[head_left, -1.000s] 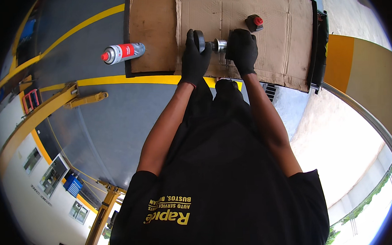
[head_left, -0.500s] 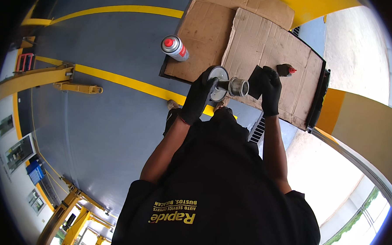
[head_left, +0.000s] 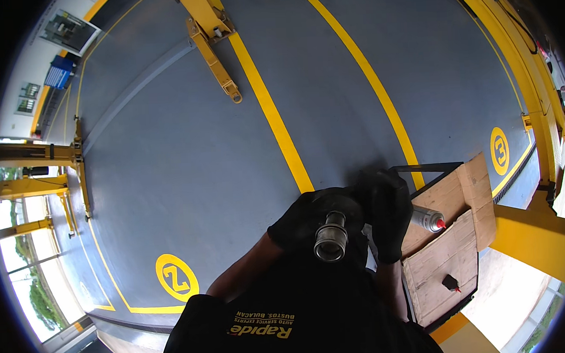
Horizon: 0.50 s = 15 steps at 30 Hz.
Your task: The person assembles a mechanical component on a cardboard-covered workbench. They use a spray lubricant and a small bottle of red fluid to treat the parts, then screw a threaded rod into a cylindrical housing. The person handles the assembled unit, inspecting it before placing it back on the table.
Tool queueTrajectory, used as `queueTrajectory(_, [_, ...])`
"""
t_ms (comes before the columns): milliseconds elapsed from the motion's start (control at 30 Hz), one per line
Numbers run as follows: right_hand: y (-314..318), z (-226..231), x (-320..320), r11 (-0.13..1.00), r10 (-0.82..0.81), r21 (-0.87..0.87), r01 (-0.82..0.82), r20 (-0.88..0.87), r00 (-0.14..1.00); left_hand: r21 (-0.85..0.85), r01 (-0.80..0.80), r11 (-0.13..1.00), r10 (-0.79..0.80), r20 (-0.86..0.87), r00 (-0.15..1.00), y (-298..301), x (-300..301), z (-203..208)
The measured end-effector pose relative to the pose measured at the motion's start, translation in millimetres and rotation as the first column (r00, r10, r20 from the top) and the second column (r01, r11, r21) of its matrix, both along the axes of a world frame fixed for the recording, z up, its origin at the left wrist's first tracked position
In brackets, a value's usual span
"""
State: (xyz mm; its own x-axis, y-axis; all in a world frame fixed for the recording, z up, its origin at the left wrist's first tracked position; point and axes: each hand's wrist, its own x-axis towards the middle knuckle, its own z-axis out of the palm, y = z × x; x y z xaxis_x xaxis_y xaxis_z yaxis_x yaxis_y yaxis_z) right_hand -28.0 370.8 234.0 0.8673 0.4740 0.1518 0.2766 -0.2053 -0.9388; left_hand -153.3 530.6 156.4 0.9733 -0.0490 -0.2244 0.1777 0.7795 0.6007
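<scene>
My left hand (head_left: pixel 300 223), in a black glove, is wrapped round a metal part in front of my shirt. The part has a shiny ringed, cylindrical end (head_left: pixel 331 240) that points toward me. Its round disc is dark now and hard to tell from the glove. My right hand (head_left: pixel 385 213), also black-gloved, is closed beside the disc on its right. The thin black sheet it held a moment ago blends into the dark glove, so its edges cannot be made out.
To the right, a cardboard-covered stand (head_left: pixel 437 258) bears a spray can (head_left: pixel 427 219) with a red nozzle and a small dark bottle (head_left: pixel 451 283) with a red tip. Yellow lines cross the grey floor (head_left: pixel 187 162). A yellow lift arm (head_left: pixel 218 66) reaches over it farther off.
My view has turned left, so the stand now sits at the lower right. My right hand has come in against the metal part. The part's ringed end has tipped toward me.
</scene>
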Motion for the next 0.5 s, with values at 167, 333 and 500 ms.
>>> queueTrajectory(167, [123.4, -11.7, 66.7, 0.996, 0.058, -0.068, -0.051, 0.103, 0.993, 0.854, -0.243, 0.46, 0.066, 0.24, 0.968, 93.8, 51.5, 33.5])
queueTrajectory(333, [243.6, -36.8, 155.8, 0.995, 0.091, 0.048, -0.092, 0.026, 0.995, 0.277, -0.287, 0.917, 0.33, -0.122, 0.936, 190.6, 127.2, 12.4])
queueTrajectory(500, [376.1, -14.8, 255.8, 0.974, 0.223, 0.054, -0.218, -0.118, 0.968, 0.848, -0.174, 0.501, 0.285, 0.028, 0.958, 318.9, 216.1, 30.7])
